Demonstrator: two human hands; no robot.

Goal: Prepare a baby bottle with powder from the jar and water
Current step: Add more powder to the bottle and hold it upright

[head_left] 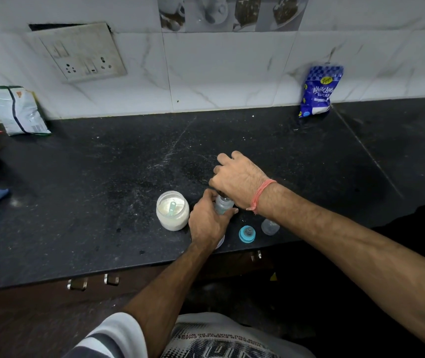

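The baby bottle (223,204) is a small clear one standing upright near the counter's front edge, mostly covered by hands. Just left of it sits the open powder jar (172,214), clear, with a pale blue scoop (172,208) stuck in the white powder. The blue-ringed nipple top (247,234) and clear cap (270,226) lie off to the bottle's right.
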